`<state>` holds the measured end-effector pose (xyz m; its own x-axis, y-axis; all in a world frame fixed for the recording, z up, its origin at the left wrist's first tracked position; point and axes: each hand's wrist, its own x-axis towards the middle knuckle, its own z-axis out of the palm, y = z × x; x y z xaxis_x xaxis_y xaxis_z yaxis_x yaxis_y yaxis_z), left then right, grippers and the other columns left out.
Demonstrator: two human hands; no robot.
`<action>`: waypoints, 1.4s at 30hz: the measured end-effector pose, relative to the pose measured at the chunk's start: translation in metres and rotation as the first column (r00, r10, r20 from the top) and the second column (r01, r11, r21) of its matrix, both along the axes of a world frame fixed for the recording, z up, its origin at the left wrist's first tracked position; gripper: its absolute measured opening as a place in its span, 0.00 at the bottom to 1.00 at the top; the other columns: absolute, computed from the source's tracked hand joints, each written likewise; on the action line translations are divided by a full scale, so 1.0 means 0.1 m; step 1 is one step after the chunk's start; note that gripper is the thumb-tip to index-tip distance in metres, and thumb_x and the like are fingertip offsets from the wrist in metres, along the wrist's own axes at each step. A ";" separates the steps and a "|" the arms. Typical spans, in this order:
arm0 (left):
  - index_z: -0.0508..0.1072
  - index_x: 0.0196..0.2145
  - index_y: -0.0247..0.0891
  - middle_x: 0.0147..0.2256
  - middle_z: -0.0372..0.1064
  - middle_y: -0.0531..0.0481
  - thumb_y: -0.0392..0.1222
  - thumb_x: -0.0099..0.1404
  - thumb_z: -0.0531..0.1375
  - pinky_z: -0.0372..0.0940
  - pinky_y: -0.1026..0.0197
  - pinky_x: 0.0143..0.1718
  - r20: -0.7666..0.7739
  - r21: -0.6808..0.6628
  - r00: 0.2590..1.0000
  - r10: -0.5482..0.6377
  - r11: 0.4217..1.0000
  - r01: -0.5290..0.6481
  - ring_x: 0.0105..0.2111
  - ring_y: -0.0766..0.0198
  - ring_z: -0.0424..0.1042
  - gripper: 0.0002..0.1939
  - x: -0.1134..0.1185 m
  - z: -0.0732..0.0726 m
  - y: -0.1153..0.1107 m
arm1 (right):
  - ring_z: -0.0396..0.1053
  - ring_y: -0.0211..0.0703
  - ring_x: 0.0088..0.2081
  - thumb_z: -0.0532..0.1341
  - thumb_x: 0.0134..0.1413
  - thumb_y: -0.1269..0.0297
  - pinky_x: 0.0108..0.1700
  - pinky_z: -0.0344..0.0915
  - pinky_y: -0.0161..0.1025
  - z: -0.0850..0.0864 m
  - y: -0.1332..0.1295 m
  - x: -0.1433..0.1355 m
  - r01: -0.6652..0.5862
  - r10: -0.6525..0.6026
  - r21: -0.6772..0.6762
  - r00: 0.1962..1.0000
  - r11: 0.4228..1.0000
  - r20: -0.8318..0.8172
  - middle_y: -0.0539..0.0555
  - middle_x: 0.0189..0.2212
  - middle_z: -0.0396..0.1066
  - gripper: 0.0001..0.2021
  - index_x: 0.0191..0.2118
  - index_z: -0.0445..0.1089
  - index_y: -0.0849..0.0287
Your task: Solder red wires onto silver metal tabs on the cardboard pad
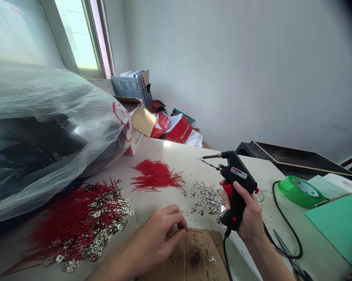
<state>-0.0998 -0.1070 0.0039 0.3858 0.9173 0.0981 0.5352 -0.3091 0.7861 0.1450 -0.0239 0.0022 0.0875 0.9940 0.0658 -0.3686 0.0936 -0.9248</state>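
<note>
Thumb and fingers of my left hand (161, 234) pinch a short red wire (197, 231) over a scorched cardboard piece (193, 248). My right hand (249, 218) is wrapped round the grip of a black soldering gun (237, 175) with a red trigger; its tip points up and left, apart from the wire. One small metal contact (213, 260) lies on the cardboard. Behind the hands are a heap of loose metal contacts (203, 195) and a bundle of red wires (155, 179). To the left spreads a pile of red wires with metal contacts (100, 222) at their ends.
Clear plastic sheeting (85, 93) covers a dark object at the left. Green tape (296, 191), scissors (293, 257) and a green sheet (340, 222) are at the right, near the gun's black cord (299, 242). Red boxes (178, 128) stand behind the table.
</note>
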 end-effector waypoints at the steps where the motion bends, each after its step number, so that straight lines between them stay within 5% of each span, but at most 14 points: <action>1: 0.78 0.39 0.42 0.40 0.73 0.53 0.34 0.73 0.59 0.62 0.63 0.39 0.015 -0.007 1.000 -0.011 1.000 0.011 0.37 0.66 0.71 0.08 0.02 -0.01 -0.01 | 0.58 0.32 0.19 0.71 0.58 0.52 0.20 0.55 0.33 0.01 0.00 0.00 0.002 -0.002 0.012 1.000 1.000 0.001 0.50 0.23 0.70 0.16 0.42 0.79 0.61; 4: 0.80 0.42 0.44 0.41 0.74 0.52 0.35 0.75 0.59 0.64 0.62 0.41 0.042 0.003 0.998 -0.043 0.999 0.043 0.40 0.66 0.72 0.09 0.07 -0.06 -0.04 | 0.60 0.30 0.19 0.71 0.58 0.52 0.21 0.57 0.33 0.06 -0.01 0.00 0.014 -0.014 0.048 1.000 0.999 0.011 0.54 0.33 0.77 0.15 0.40 0.79 0.60; 8: 0.80 0.46 0.46 0.39 0.74 0.52 0.35 0.75 0.59 0.63 0.62 0.38 0.011 0.044 0.998 -0.064 0.997 0.064 0.37 0.65 0.72 0.11 0.15 -0.09 -0.09 | 0.62 0.31 0.19 0.72 0.57 0.52 0.20 0.58 0.33 0.18 -0.10 0.04 0.036 -0.038 0.045 0.998 0.998 0.054 0.55 0.32 0.77 0.16 0.40 0.80 0.62; 13: 0.75 0.42 0.40 0.38 0.73 0.51 0.34 0.73 0.57 0.62 0.61 0.34 -0.088 0.133 0.993 -0.072 0.988 0.084 0.32 0.65 0.71 0.07 0.25 -0.11 -0.19 | 0.64 0.33 0.19 0.74 0.56 0.53 0.21 0.63 0.35 0.22 -0.59 0.20 0.164 -0.161 -0.013 0.978 0.986 0.134 0.59 0.39 0.81 0.15 0.41 0.81 0.59; 18: 0.75 0.41 0.40 0.40 0.74 0.50 0.39 0.78 0.55 0.62 0.58 0.37 -0.215 0.211 0.972 -0.094 0.967 0.141 0.36 0.60 0.74 0.10 0.30 -0.16 -0.23 | 0.74 0.43 0.31 0.78 0.48 0.51 0.33 0.74 0.36 0.04 -1.35 0.46 0.380 -0.317 -0.152 0.890 0.912 0.327 0.59 0.35 0.81 0.17 0.38 0.84 0.58; 25: 0.80 0.44 0.41 0.39 0.75 0.50 0.40 0.80 0.55 0.64 0.59 0.38 -0.211 0.213 0.968 -0.139 0.959 0.185 0.36 0.62 0.74 0.13 0.28 -0.26 -0.16 | 0.75 0.50 0.32 0.77 0.47 0.48 0.28 0.72 0.40 -0.29 -2.07 0.58 0.463 -0.347 -0.257 0.853 0.848 0.390 0.63 0.36 0.81 0.20 0.40 0.86 0.58; 29: 0.81 0.48 0.43 0.42 0.76 0.50 0.38 0.79 0.55 0.66 0.60 0.40 -0.173 0.191 0.964 -0.200 0.954 0.232 0.39 0.63 0.76 0.13 0.26 -0.24 -0.13 | 0.78 0.52 0.34 0.76 0.50 0.50 0.34 0.75 0.43 -0.36 -2.17 0.47 0.495 -0.387 -0.269 0.846 0.826 0.367 0.62 0.37 0.83 0.16 0.39 0.86 0.57; 36: 0.75 0.37 0.37 0.34 0.71 0.53 0.36 0.73 0.58 0.59 0.59 0.33 -0.245 0.283 0.962 -0.123 0.940 0.192 0.32 0.64 0.69 0.07 0.29 -0.17 -0.14 | 0.76 0.46 0.30 0.76 0.52 0.53 0.32 0.73 0.38 -0.42 -2.15 0.49 0.465 -0.370 -0.255 0.864 0.848 0.342 0.60 0.36 0.83 0.14 0.40 0.86 0.57; 42: 0.74 0.40 0.38 0.38 0.72 0.52 0.38 0.76 0.60 0.63 0.61 0.36 -0.053 0.226 0.975 -0.216 0.948 0.222 0.37 0.64 0.71 0.04 0.32 -0.21 -0.19 | 0.76 0.45 0.30 0.75 0.55 0.53 0.29 0.71 0.37 -0.44 -2.09 0.55 0.425 -0.340 -0.249 0.884 0.870 0.322 0.60 0.37 0.82 0.14 0.42 0.84 0.58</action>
<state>-0.0674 -0.1255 -0.0175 0.5801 0.7641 0.2822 0.4547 -0.5912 0.6662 0.1998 -0.2328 -0.0419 0.4870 0.8588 -0.1588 -0.1052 -0.1228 -0.9868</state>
